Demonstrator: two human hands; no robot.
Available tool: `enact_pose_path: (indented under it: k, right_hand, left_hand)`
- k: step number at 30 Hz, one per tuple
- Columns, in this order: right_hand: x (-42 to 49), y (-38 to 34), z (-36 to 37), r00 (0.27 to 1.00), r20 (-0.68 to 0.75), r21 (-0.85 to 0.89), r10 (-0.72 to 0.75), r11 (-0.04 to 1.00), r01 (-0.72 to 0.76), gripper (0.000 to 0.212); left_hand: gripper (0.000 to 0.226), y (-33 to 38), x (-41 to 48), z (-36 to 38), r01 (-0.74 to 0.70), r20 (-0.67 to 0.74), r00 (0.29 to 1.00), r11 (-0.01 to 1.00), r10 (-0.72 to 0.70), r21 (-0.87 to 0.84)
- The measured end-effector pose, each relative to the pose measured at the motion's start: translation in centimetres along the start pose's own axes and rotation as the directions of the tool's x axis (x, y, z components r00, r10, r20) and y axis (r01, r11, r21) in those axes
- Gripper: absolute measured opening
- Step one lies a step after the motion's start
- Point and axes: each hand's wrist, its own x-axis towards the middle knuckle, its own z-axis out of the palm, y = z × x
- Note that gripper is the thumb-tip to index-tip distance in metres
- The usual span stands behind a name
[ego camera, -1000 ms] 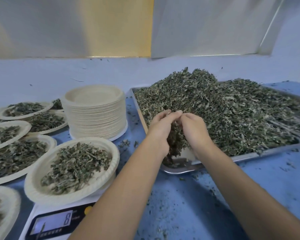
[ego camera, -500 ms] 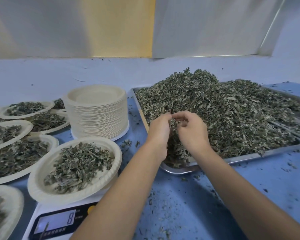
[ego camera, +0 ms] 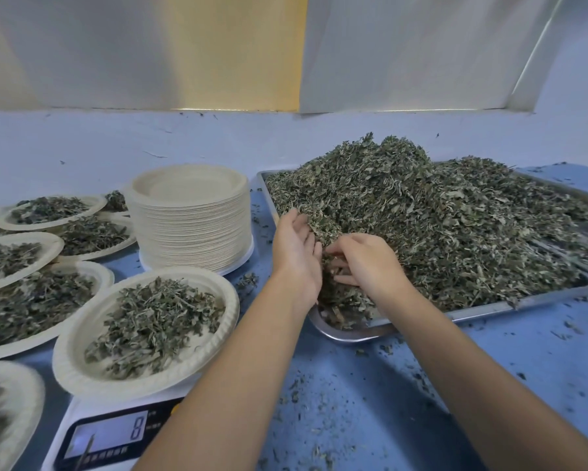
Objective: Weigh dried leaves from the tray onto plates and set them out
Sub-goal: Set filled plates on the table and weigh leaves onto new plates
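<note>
Both hands work the near corner of the tray (ego camera: 489, 312). The right hand (ego camera: 367, 263) curls its fingers into the dried leaves (ego camera: 455, 226), clawing up a clump. The left hand (ego camera: 296, 256), fingers straight, walls it in just beside. A gathering step, I'd say. Left of the hands, the plate (ego camera: 82, 368) sits on the scale (ego camera: 105, 436), so next the clump must cross without shedding.

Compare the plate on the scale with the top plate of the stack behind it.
The plate on the scale holds a heap of dried leaves; the top plate of the stack is empty. The plate on the scale sits alone on the scale, nearer the camera; the top plate of the stack caps a tall pile, farther back. Both are pale round plates with ribbed rims.
</note>
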Motion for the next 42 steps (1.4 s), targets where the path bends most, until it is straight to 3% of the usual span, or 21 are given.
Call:
enact_pose_path:
  k: [3, 6, 10, 12, 14, 16, 18, 21, 25, 29, 35, 42]
  right_hand:
    - [-0.1, 0.2, 0.1, 0.991, -0.093, 0.013, -0.091, 0.996, 0.093, 0.019]
    - [-0.5, -0.3, 0.2, 0.946, -0.134, 0.022, -0.295, 0.954, 0.300, 0.025]
    - [-1.4, -1.0, 1.9, 0.843, 0.167, 0.053, -0.511, 0.859, 0.510, 0.036]
    - [-0.9, -1.1, 2.1, 0.853, 0.248, -0.093, -0.459, 0.865, 0.492, 0.041]
    - [0.2, -1.4, 1.7, 0.931, 0.201, -0.350, -0.305, 0.865, 0.359, 0.048]
    - [1.1, -1.7, 1.4, 0.985, 0.073, -0.523, -0.155, 0.835, 0.170, 0.053]
    - [1.5, -1.9, 1.5, 0.988, -0.043, -0.561, -0.149, 0.822, 0.100, 0.041]
    - [1.2, -2.2, 2.1, 0.954, -0.128, -0.378, -0.272, 0.902, 0.207, 0.027]
    - [0.1, -3.2, 4.0, 0.917, -0.237, -0.143, -0.321, 0.945, 0.294, 0.024]
    - [-0.8, -4.4, 6.6, 0.926, -0.237, 0.076, -0.294, 0.945, 0.319, 0.021]
    - [-2.3, -5.9, 11.3, 0.966, -0.054, 0.330, -0.252, 0.909, 0.256, 0.023]
    - [-3.1, -5.9, 13.2, 0.967, 0.051, 0.317, -0.251, 0.922, 0.222, 0.032]
  left_hand:
    - [0.046, 0.0, 0.1, -0.4, -0.040, 0.002, 0.999, 0.997, 0.040, -0.072]
    - [0.041, -0.1, -0.6, -0.1, -0.028, 0.000, 1.000, 1.000, 0.028, -0.014]
    - [0.046, -0.2, -2.4, 1.2, 0.043, 0.107, 0.993, 0.998, -0.038, -0.049]
    - [0.053, 0.0, -2.8, 1.9, 0.059, 0.113, 0.993, 0.984, -0.040, -0.168]
    - [0.068, 0.6, -3.0, 2.0, 0.242, 0.244, 0.955, 0.917, -0.168, -0.317]
    - [0.082, 1.3, -3.2, 1.8, 0.363, 0.320, 0.901, 0.914, -0.293, -0.183]
    - [0.069, 1.7, -2.7, 1.6, 0.317, 0.218, 0.926, 0.949, -0.309, 0.000]
    - [0.045, 2.4, -2.0, 1.3, 0.197, 0.019, 0.980, 0.979, -0.198, 0.052]
    - [0.011, 3.5, -1.7, -0.4, 0.053, -0.075, 0.996, 0.992, -0.044, 0.113]
    - [0.028, 5.5, -2.1, -3.0, -0.094, -0.089, 0.990, 0.983, 0.109, 0.158]
    - [0.032, 10.0, -3.8, -6.8, -0.231, -0.159, 0.948, 0.940, 0.275, 0.250]
    - [0.030, 13.3, -6.1, -11.6, -0.319, -0.104, 0.912, 0.845, 0.397, 0.430]
